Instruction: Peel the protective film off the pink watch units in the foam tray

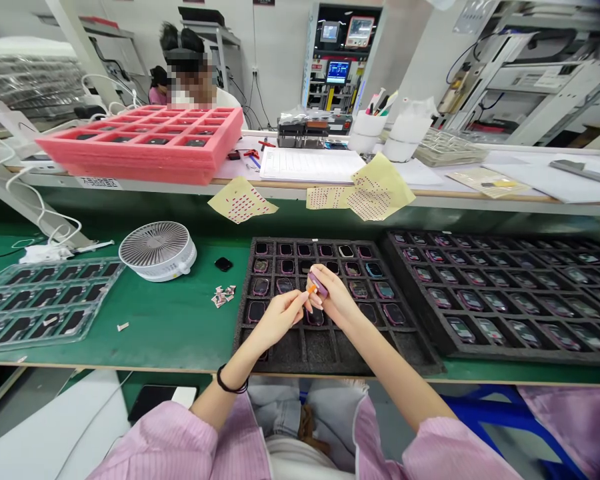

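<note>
Where the green surface (170,340) begins, a ribbed clear plastic tray (45,303) lies flat, then a round white fan (157,252) with a mesh face. Over the black foam tray (320,350), the left hand (277,320) pinches a small orange tab (311,289). Just beside it, the right hand (339,297) clamps a slim purple rectangular piece (319,285) between fingers and thumb. Rightward sits a second, fuller foam tray (410,273).

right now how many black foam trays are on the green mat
2. One black foam tray lies under the left hand and right hand; the other tray sits to its right on the green mat. Any stacked beneath wouldn't show.
</note>
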### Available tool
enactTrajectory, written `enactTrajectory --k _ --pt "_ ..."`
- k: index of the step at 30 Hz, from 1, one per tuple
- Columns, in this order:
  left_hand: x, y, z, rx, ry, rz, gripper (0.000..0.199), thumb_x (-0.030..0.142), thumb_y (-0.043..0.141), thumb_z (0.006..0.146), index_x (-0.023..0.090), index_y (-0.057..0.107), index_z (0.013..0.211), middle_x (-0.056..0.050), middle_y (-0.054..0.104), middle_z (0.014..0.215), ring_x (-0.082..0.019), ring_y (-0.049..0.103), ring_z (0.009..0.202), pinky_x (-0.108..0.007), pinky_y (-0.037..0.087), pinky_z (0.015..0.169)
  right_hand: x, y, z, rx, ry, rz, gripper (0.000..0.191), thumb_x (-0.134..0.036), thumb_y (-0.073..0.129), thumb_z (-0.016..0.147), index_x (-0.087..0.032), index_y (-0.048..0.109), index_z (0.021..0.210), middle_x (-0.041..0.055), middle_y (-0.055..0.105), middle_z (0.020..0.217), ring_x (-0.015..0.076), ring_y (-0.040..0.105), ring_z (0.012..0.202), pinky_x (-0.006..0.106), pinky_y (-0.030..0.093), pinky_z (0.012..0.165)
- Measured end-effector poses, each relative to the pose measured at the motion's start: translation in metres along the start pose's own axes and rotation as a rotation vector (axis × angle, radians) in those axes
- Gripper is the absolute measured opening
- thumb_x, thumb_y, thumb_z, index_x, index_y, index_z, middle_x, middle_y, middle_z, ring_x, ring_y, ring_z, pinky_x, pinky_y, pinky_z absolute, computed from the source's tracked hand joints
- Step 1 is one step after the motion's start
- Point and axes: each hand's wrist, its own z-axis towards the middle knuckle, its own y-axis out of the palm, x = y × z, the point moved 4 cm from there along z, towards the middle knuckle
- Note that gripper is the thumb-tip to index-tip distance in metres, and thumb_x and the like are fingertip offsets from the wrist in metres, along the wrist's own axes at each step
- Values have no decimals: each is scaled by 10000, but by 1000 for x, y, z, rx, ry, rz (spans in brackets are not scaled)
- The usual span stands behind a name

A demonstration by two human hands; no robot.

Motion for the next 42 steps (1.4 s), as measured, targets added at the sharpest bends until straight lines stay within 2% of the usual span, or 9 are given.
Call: enactTrajectory --k 4,7,13,18,23,33,36,39,42 --pt "1 0 -1 -15 -2 -41 395 479 399 889 146 551 741 97 352 421 -42 247 341 -183 206 377 0 0 0 3 7 -26 305 -415 704 748 -205 486 786 -99 482 476 44 379 308 153 286 303" --pt "4 1 -2 -33 -17 -94 408 499 419 870 141 562 736 97 353 410 -41 236 336 -186 198 374 7 1 -2 -9 45 -53 329 -458 681 752 -211 465 767 -114 448 438 28 307 267 143 225 286" --pt "20 0 -6 -67 -18 -69 452 510 434 869 135 555 648 80 357 407 -40 244 354 -194 184 382 24 7 -9 43 69 -238 347 -485 696 727 -209 493 785 -128 383 339 36 281 263 130 186 282" --pt "18 -5 -8 -14 3 -84 416 489 423 886 144 548 689 93 340 407 -40 232 349 -188 185 382 8 11 -8 95 17 -55 364 -472 722 695 -216 472 761 -129 387 372 29 278 257 133 201 275" --pt "14 -1 -9 -15 3 -89 405 480 422 888 143 550 704 92 358 421 -37 235 348 -185 190 377 -2 14 -7 64 27 70 351 -416 742 683 -215 463 751 -110 466 429 28 292 251 141 229 259" --pt "17 1 -9 -19 -4 -63 434 524 424 873 143 551 710 91 355 418 -38 235 344 -187 186 374 -3 16 -9 30 -5 95 352 -417 704 735 -219 413 718 -109 469 459 23 296 252 148 244 263" --pt "15 -2 -9 -21 -23 -47 456 548 422 865 140 573 729 90 355 413 -41 242 344 -190 194 376 -5 12 -9 50 -48 -1 314 -420 690 752 -216 452 749 -111 445 442 29 305 263 152 242 277" --pt "14 -4 -9 -32 -49 -27 475 555 428 858 128 609 759 80 382 404 -45 265 343 -193 201 376 -8 8 -10 77 -102 -108 276 -396 698 756 -206 500 788 -118 414 427 20 287 271 142 182 286" --pt "17 -4 -9 -28 -23 -43 466 549 446 852 128 599 722 76 395 404 -38 256 340 -190 194 374 -4 13 -11 -5 8 0 308 -428 686 753 -201 480 724 -124 375 404 7 211 260 143 142 277"
